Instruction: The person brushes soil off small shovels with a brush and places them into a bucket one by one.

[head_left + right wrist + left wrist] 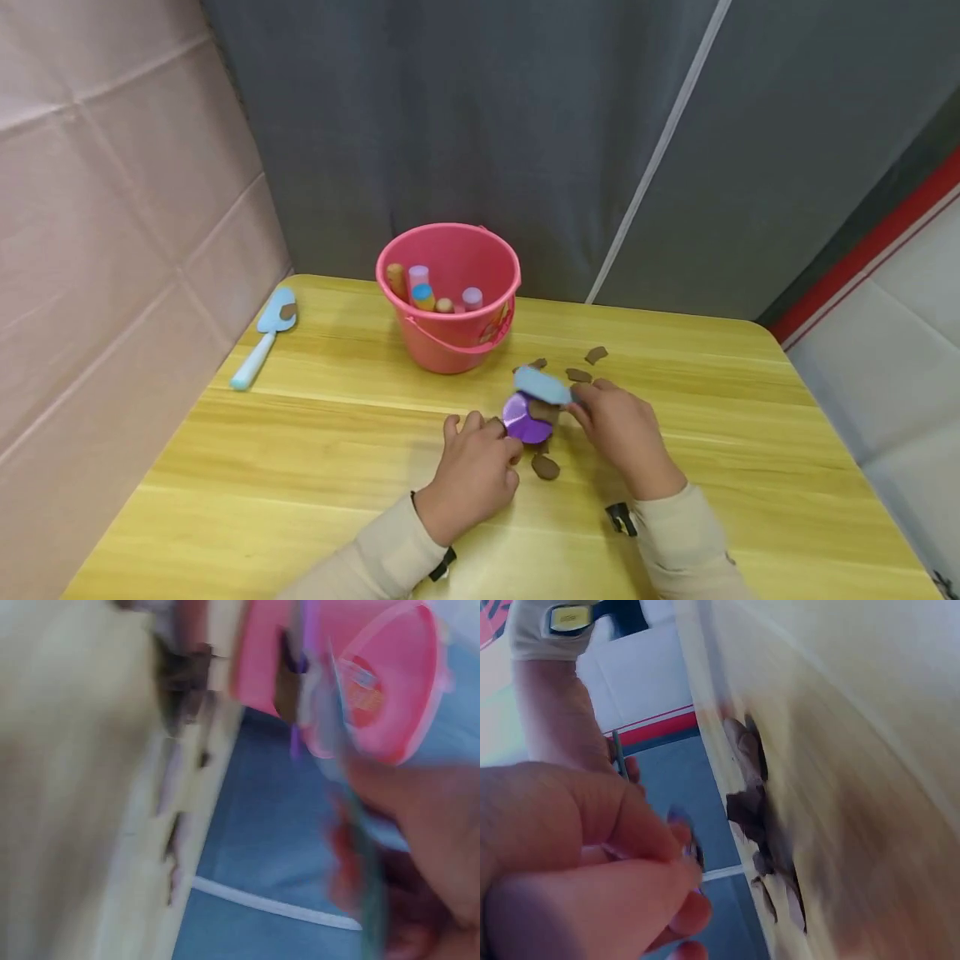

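Observation:
My left hand (pixel 472 471) pinches a shiny purple round piece (pixel 517 414) between thumb and fingers, just above the table. A flat brown piece (pixel 542 410) lies against the purple piece. In my right hand (pixel 622 425) is a light blue toy shovel (pixel 542 386), its blade over the purple piece. Its greenish handle (pixel 371 900) runs through the fingers in the right wrist view, which is blurred. Several brown scraps (pixel 546 467) lie on the table around the hands, and also show in the left wrist view as dark pieces (pixel 746 814).
A pink bucket (pixel 450 354) with several small toy tools inside stands at the back middle. At the left edge lies a light blue trowel (pixel 255 358) with a brown scrap on its blade. A grey curtain (pixel 480 125) hangs behind the wooden table (pixel 300 483).

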